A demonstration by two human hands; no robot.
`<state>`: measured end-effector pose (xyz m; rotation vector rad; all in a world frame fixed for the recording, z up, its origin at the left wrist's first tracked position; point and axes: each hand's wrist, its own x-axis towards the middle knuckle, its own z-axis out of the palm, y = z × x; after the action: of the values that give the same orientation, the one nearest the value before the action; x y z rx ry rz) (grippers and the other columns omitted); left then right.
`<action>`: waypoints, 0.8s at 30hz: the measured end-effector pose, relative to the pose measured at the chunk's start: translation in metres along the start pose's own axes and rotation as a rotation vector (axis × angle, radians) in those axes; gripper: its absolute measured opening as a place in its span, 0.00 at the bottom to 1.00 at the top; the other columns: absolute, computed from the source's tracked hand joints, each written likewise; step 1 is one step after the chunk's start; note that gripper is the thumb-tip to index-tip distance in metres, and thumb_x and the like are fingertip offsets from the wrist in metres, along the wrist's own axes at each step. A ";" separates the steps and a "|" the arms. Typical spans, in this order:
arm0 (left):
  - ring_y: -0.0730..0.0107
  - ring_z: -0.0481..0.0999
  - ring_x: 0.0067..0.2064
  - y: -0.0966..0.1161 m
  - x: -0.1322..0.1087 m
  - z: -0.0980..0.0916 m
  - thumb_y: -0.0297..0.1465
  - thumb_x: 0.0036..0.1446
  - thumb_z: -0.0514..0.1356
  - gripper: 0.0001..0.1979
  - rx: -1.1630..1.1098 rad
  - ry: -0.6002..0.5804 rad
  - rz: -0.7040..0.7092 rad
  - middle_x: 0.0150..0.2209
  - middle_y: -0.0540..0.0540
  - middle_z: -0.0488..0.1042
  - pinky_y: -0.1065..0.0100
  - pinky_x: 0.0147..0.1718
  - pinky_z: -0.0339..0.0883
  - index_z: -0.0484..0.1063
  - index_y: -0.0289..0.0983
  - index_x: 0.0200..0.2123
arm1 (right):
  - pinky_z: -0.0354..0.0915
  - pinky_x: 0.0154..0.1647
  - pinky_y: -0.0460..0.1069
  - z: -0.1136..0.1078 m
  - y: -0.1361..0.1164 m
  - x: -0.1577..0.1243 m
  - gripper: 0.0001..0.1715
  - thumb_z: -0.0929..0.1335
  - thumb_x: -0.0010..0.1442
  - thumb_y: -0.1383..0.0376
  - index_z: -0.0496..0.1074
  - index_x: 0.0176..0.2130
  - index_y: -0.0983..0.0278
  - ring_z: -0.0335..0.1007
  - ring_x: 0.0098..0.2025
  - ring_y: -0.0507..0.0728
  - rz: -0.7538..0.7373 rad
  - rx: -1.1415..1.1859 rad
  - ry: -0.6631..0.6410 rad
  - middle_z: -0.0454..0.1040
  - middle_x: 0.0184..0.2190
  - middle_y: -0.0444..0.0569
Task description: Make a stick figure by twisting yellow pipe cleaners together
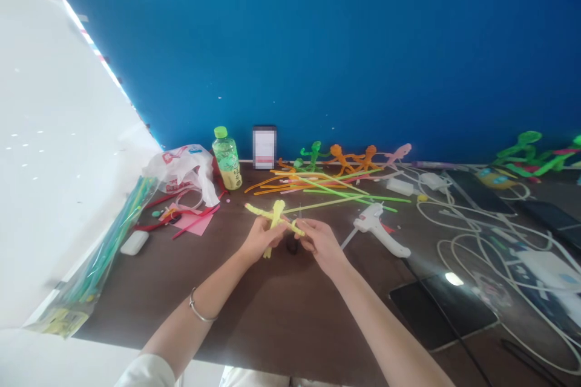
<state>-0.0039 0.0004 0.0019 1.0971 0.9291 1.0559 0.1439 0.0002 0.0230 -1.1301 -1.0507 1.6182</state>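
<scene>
Both hands meet over the middle of the dark wooden table [281,308]. My left hand [259,238] is closed around a yellow pipe-cleaner figure [273,216], which sticks up and out to the left of the fingers. My right hand [319,240] pinches the right end of the same yellow figure. A silver bangle sits on my left wrist. A dark small object lies on the table just under the hands, too hidden to name.
Loose orange, green and yellow pipe cleaners [318,186] lie behind the hands, with finished figures [351,158] along the blue wall. A white glue gun [379,227], green bottle [227,159], plastic bag [184,169], packet of pipe cleaners [102,254], cables [476,224] and a dark tablet [442,308] surround the spot.
</scene>
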 end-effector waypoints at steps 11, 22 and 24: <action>0.86 0.49 0.15 0.000 0.002 0.002 0.43 0.38 0.65 0.20 -0.129 0.077 -0.055 0.14 0.57 0.55 0.76 0.14 0.40 0.68 0.31 0.26 | 0.40 0.13 0.42 0.011 0.023 0.002 0.12 0.70 0.40 0.62 0.66 0.26 0.65 0.48 0.12 0.43 0.094 0.251 0.019 0.66 0.18 0.40; 0.72 0.69 0.29 0.000 -0.002 0.002 0.37 0.48 0.59 0.11 0.416 0.445 0.274 0.27 0.48 0.72 0.71 0.30 0.61 0.71 0.34 0.29 | 0.61 0.25 0.46 0.019 0.022 -0.015 0.11 0.62 0.54 0.60 0.69 0.28 0.64 0.66 0.23 0.53 -0.352 -0.627 0.086 0.70 0.21 0.46; 0.72 0.68 0.29 -0.002 -0.003 0.001 0.37 0.50 0.58 0.11 0.474 0.454 0.323 0.27 0.48 0.71 0.72 0.30 0.61 0.71 0.34 0.28 | 0.62 0.28 0.47 0.016 0.020 -0.016 0.11 0.61 0.56 0.62 0.69 0.29 0.64 0.68 0.26 0.54 -0.441 -0.769 0.096 0.72 0.23 0.47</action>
<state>-0.0029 -0.0025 0.0008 1.4625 1.4483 1.4284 0.1282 -0.0225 0.0108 -1.3068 -1.7843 0.8043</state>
